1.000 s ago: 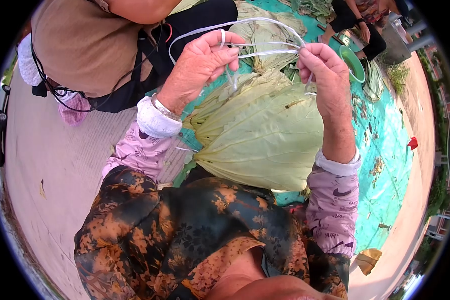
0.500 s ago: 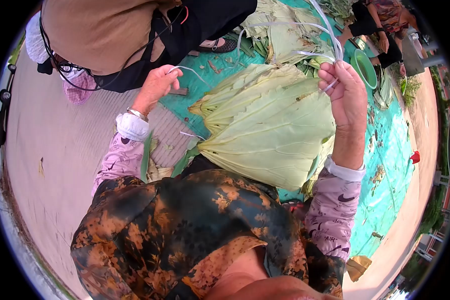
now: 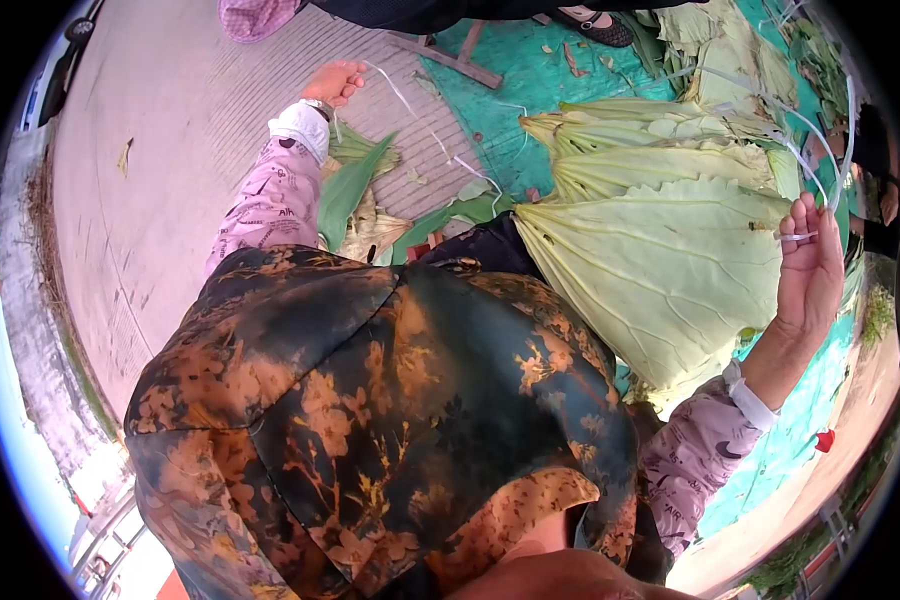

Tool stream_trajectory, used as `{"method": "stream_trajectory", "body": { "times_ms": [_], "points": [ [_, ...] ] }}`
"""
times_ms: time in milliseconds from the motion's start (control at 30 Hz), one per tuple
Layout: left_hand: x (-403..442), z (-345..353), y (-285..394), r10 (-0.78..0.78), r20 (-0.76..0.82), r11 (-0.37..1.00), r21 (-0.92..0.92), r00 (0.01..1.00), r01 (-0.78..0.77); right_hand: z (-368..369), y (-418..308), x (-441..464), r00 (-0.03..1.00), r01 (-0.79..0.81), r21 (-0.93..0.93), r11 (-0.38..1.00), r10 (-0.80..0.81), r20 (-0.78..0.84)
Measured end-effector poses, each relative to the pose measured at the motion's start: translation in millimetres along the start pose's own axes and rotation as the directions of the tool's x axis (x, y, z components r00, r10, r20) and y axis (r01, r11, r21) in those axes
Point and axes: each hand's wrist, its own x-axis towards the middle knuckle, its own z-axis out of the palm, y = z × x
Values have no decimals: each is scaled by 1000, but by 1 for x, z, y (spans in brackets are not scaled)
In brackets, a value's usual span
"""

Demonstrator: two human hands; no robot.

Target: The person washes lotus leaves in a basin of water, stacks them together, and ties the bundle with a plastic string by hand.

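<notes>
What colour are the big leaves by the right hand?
The leaves are pale yellow-green with lighter veins, clearest in the head view.

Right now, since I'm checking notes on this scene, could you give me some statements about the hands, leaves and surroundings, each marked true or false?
1. The right hand holds white strips. True.
2. The left hand presses on the pale leaves. False: it is apart from them, seen against the paving.
3. A green tarp is spread on the ground. True.
4. The sleeve cuffs are black. False: they are whitish.
</notes>
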Motion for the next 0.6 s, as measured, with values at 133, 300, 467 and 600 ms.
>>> {"method": "stream_trajectory", "body": {
  "times_ms": [133, 300, 467, 600],
  "points": [
    [16, -47, -1, 22, -325, 969, -227, 946, -101, 0, 1, 0, 1000, 11, -9, 1000, -10, 20],
    [-2, -68, 40, 201, -612, 867, -251, 765, -429, -3, 1, 2, 1000, -10, -5, 1000, 10, 29],
    [0, -63, 48, 218, -702, 845, -212, 678, -491, 2, 2, 1, 1000, -9, -3, 1000, 9, 7],
    [22, -34, 0, 283, -646, 918, -33, 709, -396, 4, 3, 1, 1000, -16, 14, 1000, 16, 10]
  ]
}}
